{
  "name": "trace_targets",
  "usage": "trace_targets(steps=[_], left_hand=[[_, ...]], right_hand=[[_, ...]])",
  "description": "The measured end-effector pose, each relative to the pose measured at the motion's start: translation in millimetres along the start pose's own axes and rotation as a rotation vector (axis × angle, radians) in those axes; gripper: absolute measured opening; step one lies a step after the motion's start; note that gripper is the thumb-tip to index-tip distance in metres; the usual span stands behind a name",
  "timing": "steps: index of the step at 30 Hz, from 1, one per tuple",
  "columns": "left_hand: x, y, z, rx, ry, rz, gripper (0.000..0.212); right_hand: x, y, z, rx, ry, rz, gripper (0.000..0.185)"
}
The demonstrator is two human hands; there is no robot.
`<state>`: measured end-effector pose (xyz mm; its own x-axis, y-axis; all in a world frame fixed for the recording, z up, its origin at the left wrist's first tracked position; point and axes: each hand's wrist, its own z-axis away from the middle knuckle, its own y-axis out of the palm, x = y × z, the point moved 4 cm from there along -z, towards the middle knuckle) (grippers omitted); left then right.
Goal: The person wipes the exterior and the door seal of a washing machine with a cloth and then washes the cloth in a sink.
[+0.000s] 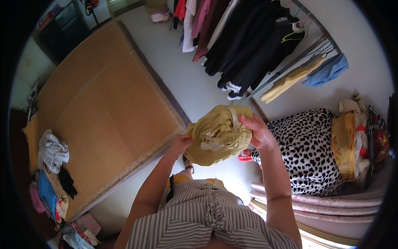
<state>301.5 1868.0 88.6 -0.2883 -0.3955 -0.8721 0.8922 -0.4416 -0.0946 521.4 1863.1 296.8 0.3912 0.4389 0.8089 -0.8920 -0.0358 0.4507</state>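
A yellow garment (222, 133) with a gathered elastic waistband is held up in front of me, its opening facing up. Loose ties or strips of the same cloth and a pale tag show inside it. My left hand (181, 145) pinches the left edge of the cloth. On the other side, my right hand (258, 130) grips the waistband, thumb over the rim and fingers hidden behind the fabric. The lower part of the garment is out of sight beneath the opening.
A bed with a woven mat (115, 118) lies to the left, with folded clothes (46, 193) and a crumpled pale garment (53, 151) on it. Ahead stands a clothes rack (276, 74) hung with dark garments (255, 40). A spotted cloth (304, 149) covers a pile at right, beside curtains (326, 205).
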Motion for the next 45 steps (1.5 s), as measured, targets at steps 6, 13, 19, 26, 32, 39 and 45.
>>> trace_targets(steps=[6, 13, 19, 26, 32, 39, 45], left_hand=[[-33.3, -16.5, -82.6, -0.092, -0.053, 0.416, 0.027], [-145.6, -30.8, -124.7, 0.128, 0.124, 1.272, 0.031], [-189.4, -70.3, -173.1, 0.141, 0.213, 1.228, 0.031], [-206.4, -152.7, -167.3, -0.230, 0.262, 1.108, 0.029], [-199.7, -198.6, -185.2, -0.573, 0.194, 0.771, 0.043], [-165.3, -268.5, -262.0, -0.695, -0.016, 0.352, 0.040], [-135.8, -364.4, -320.7, -0.912, -0.134, -0.061, 0.041]], right_hand=[[41.2, -73.9, -24.7, -0.104, 0.035, 0.136, 0.045], [53.8, -166.6, -84.1, -0.218, 0.184, 0.261, 0.033], [69.9, -221.0, -177.8, -0.221, 0.011, -0.177, 0.032], [80.7, -178.3, -290.2, -0.067, 0.175, -0.047, 0.043], [85.3, -117.6, -388.0, 0.376, 0.230, 0.625, 0.071], [79.8, -81.8, -546.2, 0.265, -0.049, 1.828, 0.036], [150.4, -23.6, -668.0, -0.002, -0.280, 1.220, 0.031]])
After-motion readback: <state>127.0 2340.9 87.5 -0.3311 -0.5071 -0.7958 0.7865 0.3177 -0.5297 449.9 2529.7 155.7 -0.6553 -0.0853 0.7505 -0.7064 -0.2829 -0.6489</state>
